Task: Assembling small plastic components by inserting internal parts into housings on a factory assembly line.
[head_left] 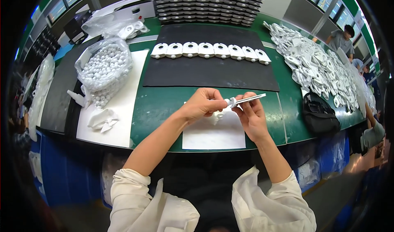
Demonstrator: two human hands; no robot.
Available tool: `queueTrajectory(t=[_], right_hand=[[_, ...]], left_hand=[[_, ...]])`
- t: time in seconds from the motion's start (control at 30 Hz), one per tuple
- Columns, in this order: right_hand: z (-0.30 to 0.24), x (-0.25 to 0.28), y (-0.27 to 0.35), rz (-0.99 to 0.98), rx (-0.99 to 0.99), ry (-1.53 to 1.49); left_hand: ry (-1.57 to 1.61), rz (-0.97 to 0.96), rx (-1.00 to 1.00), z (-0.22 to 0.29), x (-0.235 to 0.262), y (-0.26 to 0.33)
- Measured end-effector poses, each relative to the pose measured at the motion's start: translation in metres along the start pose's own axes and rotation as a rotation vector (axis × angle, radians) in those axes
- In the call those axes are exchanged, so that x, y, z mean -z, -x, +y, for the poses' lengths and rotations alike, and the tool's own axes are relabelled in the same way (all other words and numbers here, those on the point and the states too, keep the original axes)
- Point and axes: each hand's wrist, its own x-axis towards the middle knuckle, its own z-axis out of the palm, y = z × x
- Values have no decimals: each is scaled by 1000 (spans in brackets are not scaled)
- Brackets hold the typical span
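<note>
Over a white sheet [213, 135] on the green table, my two hands meet at one flat white plastic part [251, 97], seen nearly edge-on. My right hand [255, 119] grips this part between thumb and fingers. At the part's left end, the closed fingertips of my left hand [204, 105] pinch a small white knob-like piece [227, 102], mostly covered by the fingers. Beyond the hands, a row of several white plastic parts [189, 49], with round holes and a white ball at the near edge, lies on a black mat [209, 76].
A clear bag of white balls [107, 63], a crumpled white cloth or tissue [103, 120] and a white nozzle bottle [76, 97] are at left. Stacked black trays [207, 4] stand behind. At right, a heap of white parts [312, 59] adjoins a black bag [320, 113]; people sit beyond.
</note>
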Motion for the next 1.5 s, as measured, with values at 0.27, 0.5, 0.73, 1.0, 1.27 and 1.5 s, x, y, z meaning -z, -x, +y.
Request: queueTrajectory(t=[0.27, 0.5, 0.73, 1.0, 1.27, 1.5], right_hand=[[-1, -33, -32, -93, 31, 70], [-18, -74, -127, -211, -153, 457], [69, -68, -227, -297, -405, 730], [113, -84, -251, -240, -490, 623], [36, -41, -202, -175, -178, 755], [-101, 142, -145, 533, 217, 1990]], left_hand=[[154, -107, -146, -8, 19, -1], [527, 132, -316, -4, 33, -5], [717, 199, -261, -8, 40, -15], [719, 162, -253, -1, 38, -13], [888, 105, -223, -9, 50, -15], [823, 232, -181, -7, 41, -14]])
